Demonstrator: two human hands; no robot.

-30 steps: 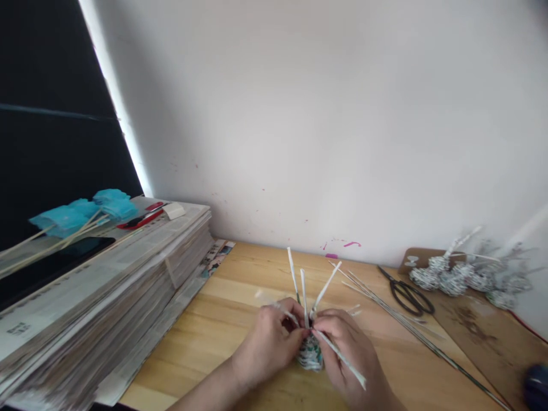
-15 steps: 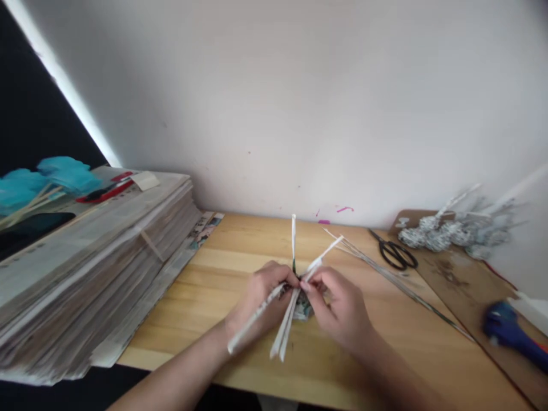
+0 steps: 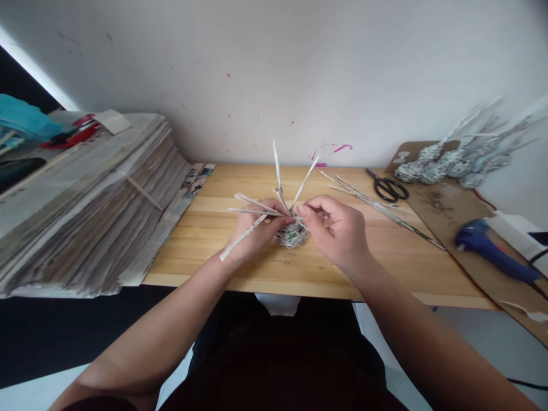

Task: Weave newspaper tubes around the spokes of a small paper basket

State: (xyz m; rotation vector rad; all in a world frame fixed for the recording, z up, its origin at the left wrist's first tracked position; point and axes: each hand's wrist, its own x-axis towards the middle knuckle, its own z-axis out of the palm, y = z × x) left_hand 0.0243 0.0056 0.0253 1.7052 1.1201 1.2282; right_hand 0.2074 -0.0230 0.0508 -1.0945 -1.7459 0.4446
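1. pale wooden tabletop (image 3: pixel 411 264) with streaked grain
2. tall stack of paper (image 3: pixel 128 200) at its left
3. black scissors (image 3: pixel 380 181) toward the back right
4. thin rods (image 3: pixel 382 208) beside the scissors
5. brown board (image 3: pixel 451 224) along the right

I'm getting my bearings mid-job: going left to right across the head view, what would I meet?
Paper stack, left hand, woven paper piece, right hand, black scissors, blue tool.

Twisted matt paper makes up the woven piece (image 3: pixel 291 238), rough and ridged. The worktop (image 3: pixel 252 274) is smooth grained wood. The paper stack (image 3: pixel 100 211) looks matt, rough-edged; the glue gun (image 3: pixel 494 251), blue plastic. From here the blurred turquoise bundle (image 3: pixel 25 119) may be crinkled cloth.
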